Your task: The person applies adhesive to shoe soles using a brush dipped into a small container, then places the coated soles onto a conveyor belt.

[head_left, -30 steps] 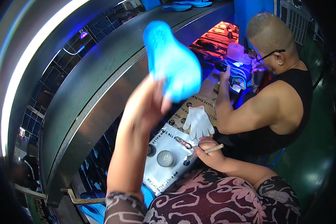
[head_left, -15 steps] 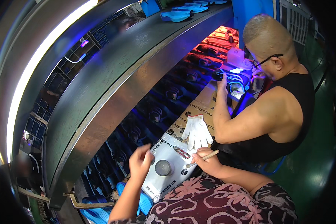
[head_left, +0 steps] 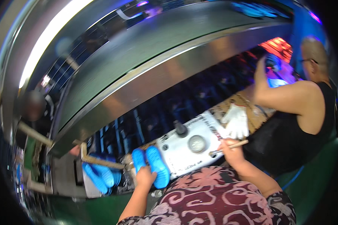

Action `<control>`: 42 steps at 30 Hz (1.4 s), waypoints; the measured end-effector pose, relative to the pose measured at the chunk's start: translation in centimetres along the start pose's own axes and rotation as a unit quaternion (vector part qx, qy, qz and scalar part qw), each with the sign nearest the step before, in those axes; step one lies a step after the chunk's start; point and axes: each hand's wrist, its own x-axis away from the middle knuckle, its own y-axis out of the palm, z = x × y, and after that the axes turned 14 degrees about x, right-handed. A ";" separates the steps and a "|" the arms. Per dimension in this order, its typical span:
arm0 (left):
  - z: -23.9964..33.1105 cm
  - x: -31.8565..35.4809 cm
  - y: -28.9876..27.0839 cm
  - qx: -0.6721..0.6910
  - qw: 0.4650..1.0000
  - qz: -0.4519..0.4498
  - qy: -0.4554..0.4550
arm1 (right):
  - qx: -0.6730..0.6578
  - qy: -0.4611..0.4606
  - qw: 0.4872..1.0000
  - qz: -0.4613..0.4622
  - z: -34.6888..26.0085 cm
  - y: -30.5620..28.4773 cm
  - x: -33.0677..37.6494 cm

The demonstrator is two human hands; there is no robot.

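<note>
Left hand (head_left: 144, 177) grips blue shoe soles (head_left: 151, 165); right hand (head_left: 231, 152) (closed) pinches a wooden stick (head_left: 229, 147).

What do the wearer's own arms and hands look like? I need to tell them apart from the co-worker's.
Both forearms are bare, and the left hand and right hand are ungloved, with no watch or rings visible. A dark red garment with a pale pink swirling floral pattern lies just below them. The co-worker wears a black sleeveless top.
</note>
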 end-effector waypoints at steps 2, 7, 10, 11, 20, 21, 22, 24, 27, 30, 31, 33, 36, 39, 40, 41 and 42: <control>0.3 -0.1 -0.8 0.094 0.994 0.016 -0.051 | -0.017 0.036 0.999 -0.005 -0.8 -0.4 0.1; -0.2 1.5 0.6 0.767 0.581 -0.108 -0.248 | -0.016 0.055 0.998 -0.038 -1.4 0.4 0.3; -0.9 2.4 1.7 0.816 0.444 -0.264 -0.258 | 0.001 0.045 0.998 -0.051 -1.5 0.5 0.2; -0.8 2.7 2.1 0.827 0.425 -0.288 -0.231 | -0.005 0.052 0.997 -0.058 -2.0 0.5 0.1; 10.3 2.4 -2.6 0.690 0.721 -0.017 0.058 | -0.059 0.003 0.997 -0.050 -6.4 0.6 -2.3; 11.2 2.4 -2.9 0.677 0.733 0.002 0.070 | -0.071 -0.032 0.996 -0.053 -7.3 0.7 -2.5; 11.7 2.4 -2.9 0.677 0.733 -0.006 0.067 | -0.029 -0.103 0.993 -0.054 -7.6 0.8 -2.8; 12.3 2.4 -2.7 0.651 0.753 -0.005 0.092 | 0.021 -0.214 0.975 -0.055 -9.1 1.4 -2.9; 12.8 2.6 -1.7 0.632 0.763 0.043 0.133 | 0.100 -0.304 0.947 -0.039 -8.5 2.6 -2.2; 13.5 3.0 -2.1 0.636 0.758 0.034 0.142 | 0.137 -0.316 0.938 -0.043 -8.2 3.1 -1.8; 13.6 3.1 -2.1 0.632 0.757 0.043 0.162 | 0.137 -0.314 0.938 -0.045 -8.2 3.1 -1.6; 13.2 3.0 -2.0 0.624 0.760 0.053 0.173 | 0.183 -0.321 0.929 -0.031 -8.3 3.1 -1.5; 13.2 3.0 -2.1 0.615 0.757 0.083 0.205 | 0.179 -0.309 0.933 -0.029 -8.1 2.5 -1.5; 13.3 2.9 -2.1 0.597 0.757 0.113 0.240 | 0.172 -0.305 0.936 -0.031 -8.1 2.3 -1.6; 13.2 2.8 -2.0 0.581 0.763 0.121 0.256 | 0.158 -0.323 0.932 -0.036 -8.4 2.7 -1.5; 13.3 2.8 -1.9 0.581 0.763 0.120 0.255 | 0.144 -0.341 0.928 -0.040 -8.7 3.0 -1.5; 13.3 2.8 -1.8 0.587 0.762 0.117 0.248 | 0.150 -0.348 0.925 -0.037 -8.8 3.4 -1.4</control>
